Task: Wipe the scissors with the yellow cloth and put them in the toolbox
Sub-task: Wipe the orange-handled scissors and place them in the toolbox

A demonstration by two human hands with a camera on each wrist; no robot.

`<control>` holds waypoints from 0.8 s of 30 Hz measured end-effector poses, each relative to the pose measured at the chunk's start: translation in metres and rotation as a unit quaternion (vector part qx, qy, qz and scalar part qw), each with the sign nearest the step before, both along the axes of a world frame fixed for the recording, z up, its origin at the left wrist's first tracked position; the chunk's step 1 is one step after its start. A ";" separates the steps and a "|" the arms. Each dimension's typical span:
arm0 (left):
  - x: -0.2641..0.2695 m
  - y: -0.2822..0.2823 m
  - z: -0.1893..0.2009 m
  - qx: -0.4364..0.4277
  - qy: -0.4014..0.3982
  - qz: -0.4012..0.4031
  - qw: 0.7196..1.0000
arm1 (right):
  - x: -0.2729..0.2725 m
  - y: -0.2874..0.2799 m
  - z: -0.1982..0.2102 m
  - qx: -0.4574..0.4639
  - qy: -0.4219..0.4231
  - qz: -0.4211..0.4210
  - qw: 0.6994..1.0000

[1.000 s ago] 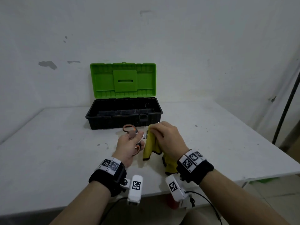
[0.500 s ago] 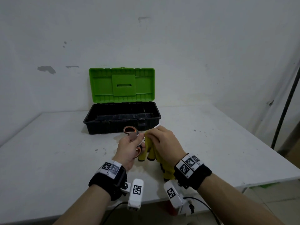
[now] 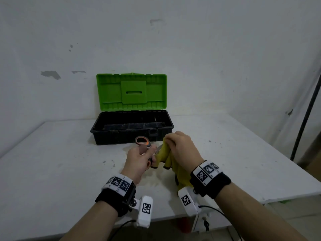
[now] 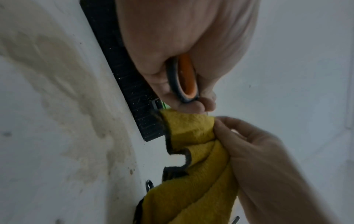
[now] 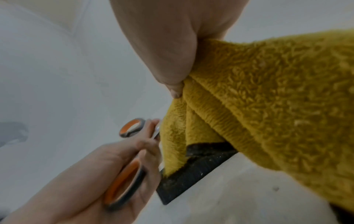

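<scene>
A: Fingers (image 3: 152,152) of the left hand (image 3: 139,160), what are they doing?

B: Curled tight round the scissors (image 3: 143,143) handles. One orange-and-grey loop sticks up above the fist, the other sits inside the grip, seen from the wrist cams.

A: And the right hand (image 3: 182,148)?

B: Fingers bunched, pinching the yellow cloth (image 3: 165,153) at its top. Rest of the cloth hangs down in folds under the wrist, dark trim on its edge.

A: Blades?

B: Mostly hidden in the cloth. Just a bit of metal shows btwn the two hands.

A: Where's all this vs. the toolbox (image 3: 132,131)?

B: Hands are held above the bench (image 3: 52,162), just on the near side of the box, twd its right half. Box is open, green lid (image 3: 131,92) standing upright at the far side, black tray w/ dividers inside. Scissors are outside it.

A: Anything else around?

B: White wall (image 3: 191,49) behind w/ a few chipped patches, dark pole (image 3: 305,110) at far right.
</scene>
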State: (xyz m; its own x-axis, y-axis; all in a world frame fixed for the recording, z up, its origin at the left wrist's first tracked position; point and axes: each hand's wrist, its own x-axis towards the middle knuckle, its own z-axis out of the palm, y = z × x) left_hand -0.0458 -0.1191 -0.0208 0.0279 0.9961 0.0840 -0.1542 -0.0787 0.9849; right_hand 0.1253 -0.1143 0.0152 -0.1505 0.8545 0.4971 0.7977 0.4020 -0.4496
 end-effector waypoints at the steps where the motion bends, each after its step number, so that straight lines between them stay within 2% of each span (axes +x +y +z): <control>1: -0.001 0.001 -0.001 -0.005 -0.006 0.002 1.000 | 0.006 0.004 0.002 -0.005 0.010 -0.028 1.000; 4: -0.002 0.002 -0.002 -0.027 -0.029 0.003 0.999 | 0.014 0.006 0.008 0.011 0.031 -0.064 0.997; 6: 0.000 0.002 -0.001 -0.040 -0.052 0.002 0.998 | 0.005 -0.003 0.009 0.039 0.027 -0.012 0.999; 9: 0.003 0.000 0.000 -0.036 -0.055 -0.018 0.998 | -0.014 -0.013 -0.002 0.025 -0.026 0.052 0.998; 12: 0.003 -0.003 -0.001 -0.025 -0.021 -0.013 0.999 | -0.007 -0.003 -0.007 0.011 -0.029 0.023 0.999; 16: 0.001 0.000 0.000 -0.042 -0.050 0.005 0.998 | 0.010 0.006 0.000 0.032 0.028 -0.045 0.998; 18: 0.003 0.001 0.002 -0.049 -0.068 0.009 0.996 | 0.004 -0.001 0.001 0.057 0.036 -0.013 0.998; 21: 0.005 0.001 0.005 -0.056 -0.099 -0.001 0.994 | -0.013 -0.016 -0.005 0.053 -0.017 0.054 0.997; 24: 0.006 0.001 0.005 -0.059 -0.107 0.001 0.992 | -0.004 -0.008 -0.005 0.039 0.005 0.007 0.999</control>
State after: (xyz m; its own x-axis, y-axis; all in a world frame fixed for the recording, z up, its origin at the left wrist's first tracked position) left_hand -0.0399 -0.1186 -0.0159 0.0208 0.9993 -0.0295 -0.3617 0.0350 0.9316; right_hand 0.1215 -0.1226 0.0103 -0.1557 0.8105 0.5646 0.7874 0.4469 -0.4245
